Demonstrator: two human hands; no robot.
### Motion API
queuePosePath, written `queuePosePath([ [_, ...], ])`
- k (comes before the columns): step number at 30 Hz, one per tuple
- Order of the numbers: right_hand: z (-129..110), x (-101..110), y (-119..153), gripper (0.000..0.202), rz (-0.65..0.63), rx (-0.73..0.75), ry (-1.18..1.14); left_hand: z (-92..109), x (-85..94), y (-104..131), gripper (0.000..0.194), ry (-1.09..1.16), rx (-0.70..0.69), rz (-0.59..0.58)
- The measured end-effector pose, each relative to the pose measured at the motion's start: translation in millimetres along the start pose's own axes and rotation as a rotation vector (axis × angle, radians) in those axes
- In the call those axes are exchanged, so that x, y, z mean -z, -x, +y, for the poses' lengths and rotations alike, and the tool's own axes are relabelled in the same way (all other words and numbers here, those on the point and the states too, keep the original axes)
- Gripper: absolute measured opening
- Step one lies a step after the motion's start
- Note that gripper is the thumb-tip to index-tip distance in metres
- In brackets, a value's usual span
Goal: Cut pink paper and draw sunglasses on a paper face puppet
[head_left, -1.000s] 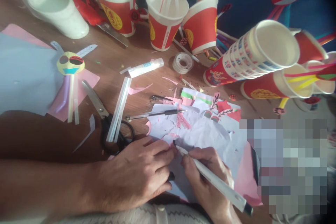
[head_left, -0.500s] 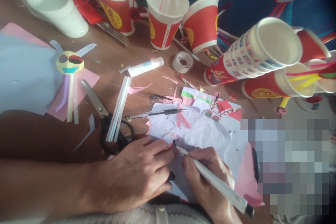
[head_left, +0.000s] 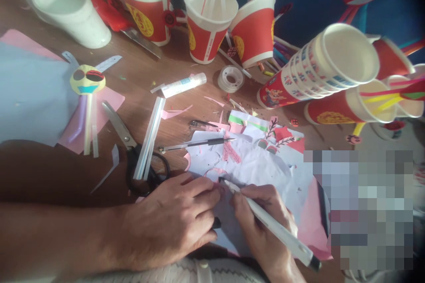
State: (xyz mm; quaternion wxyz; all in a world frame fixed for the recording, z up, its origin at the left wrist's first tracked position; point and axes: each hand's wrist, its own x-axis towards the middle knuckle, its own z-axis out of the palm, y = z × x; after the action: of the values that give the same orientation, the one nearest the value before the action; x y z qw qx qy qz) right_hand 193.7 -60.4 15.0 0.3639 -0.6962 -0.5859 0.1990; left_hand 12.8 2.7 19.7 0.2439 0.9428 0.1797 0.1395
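Observation:
My right hand [head_left: 265, 221] is closed round a white marker [head_left: 279, 232], whose tip touches a small dark mark beside my left fingertips. The crumpled white paper [head_left: 262, 159] lies under both hands. My left hand [head_left: 179, 219] rests on the paper's left part with its fingers curled and pressed together. A black cap-like piece shows at its lower fingers; most of it is hidden. Just above lies a black pen [head_left: 199, 143]. Black-handled scissors [head_left: 128, 141] lie left of the pen, partly under a bundle of pale strips [head_left: 149, 139].
Red and white paper cups [head_left: 210, 22] stand along the back, with a tilted cup stack [head_left: 318, 68] at right. A glue stick [head_left: 184, 85], a tape roll [head_left: 230, 78], a yellow face figure [head_left: 87, 80] and a white mug [head_left: 71, 13] are on the table.
The marker tip and my right hand have shifted very slightly; my left hand stays in place.

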Motion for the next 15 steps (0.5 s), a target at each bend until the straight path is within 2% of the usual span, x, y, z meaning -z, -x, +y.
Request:
queuePosePath([
  [15, -1.5, 5.4, -0.9, 0.011, -0.072, 0.021, 0.022, 1.0, 1.4, -0.1, 0.021, -0.004, 0.013, 0.003],
])
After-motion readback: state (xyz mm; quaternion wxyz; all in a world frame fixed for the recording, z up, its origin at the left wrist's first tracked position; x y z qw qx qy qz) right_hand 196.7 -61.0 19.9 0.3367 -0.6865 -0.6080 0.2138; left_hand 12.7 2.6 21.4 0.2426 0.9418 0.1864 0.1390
